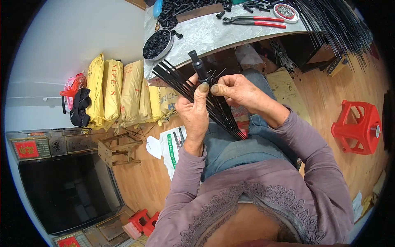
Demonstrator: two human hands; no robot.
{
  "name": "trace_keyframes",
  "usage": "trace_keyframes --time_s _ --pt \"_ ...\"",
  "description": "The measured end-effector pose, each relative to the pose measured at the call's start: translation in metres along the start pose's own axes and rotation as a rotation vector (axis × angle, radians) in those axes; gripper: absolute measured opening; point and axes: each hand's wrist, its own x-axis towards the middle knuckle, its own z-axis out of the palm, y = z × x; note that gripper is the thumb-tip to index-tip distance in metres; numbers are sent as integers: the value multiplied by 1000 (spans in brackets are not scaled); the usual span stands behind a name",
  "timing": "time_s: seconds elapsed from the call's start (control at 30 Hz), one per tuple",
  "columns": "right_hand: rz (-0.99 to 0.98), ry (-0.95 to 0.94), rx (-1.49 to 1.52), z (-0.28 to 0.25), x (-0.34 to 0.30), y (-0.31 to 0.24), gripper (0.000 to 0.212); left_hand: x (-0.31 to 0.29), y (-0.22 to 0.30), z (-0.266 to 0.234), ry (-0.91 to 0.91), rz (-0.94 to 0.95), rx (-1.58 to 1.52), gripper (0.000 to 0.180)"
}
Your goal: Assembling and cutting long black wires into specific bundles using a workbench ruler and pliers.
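My left hand (194, 112) and my right hand (233, 91) meet over my lap, both gripping a bundle of thin black rods (181, 82) that fans out up-left and down-right. The rods join at a black plastic hub (198, 66) that sticks up just above my thumbs. My thumbs press side by side where the rods enter the hub. The lower rod ends (234, 131) rest across my jeans.
A grey marble-look table (214, 35) lies ahead with a round tin of black parts (156, 43), red-handled pliers (257, 21), a small round tin (286, 11) and more long rods (333, 24). Yellow sacks (113, 92) line the wall at left. A red stool (357, 126) stands at right.
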Motion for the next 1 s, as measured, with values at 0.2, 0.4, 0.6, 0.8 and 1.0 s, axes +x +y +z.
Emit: trace_keyframes --time_s 0.2,0.4,0.6,0.8,1.0 --pt "-133 203 -278 12 1 -2 41 7 10 -2 -18 -86 55 25" --pt "-76 119 -217 7 1 -3 37 11 7 -8 -68 -76 78 23" --pt "47 -19 -29 -2 6 -4 34 10 1 -7 -77 -151 -116 26" --pt "-27 83 -226 3 5 -3 34 14 -2 -9 -106 -209 -318 31" --pt "-27 93 -242 2 9 0 36 16 -10 -17 -121 -221 -384 34"
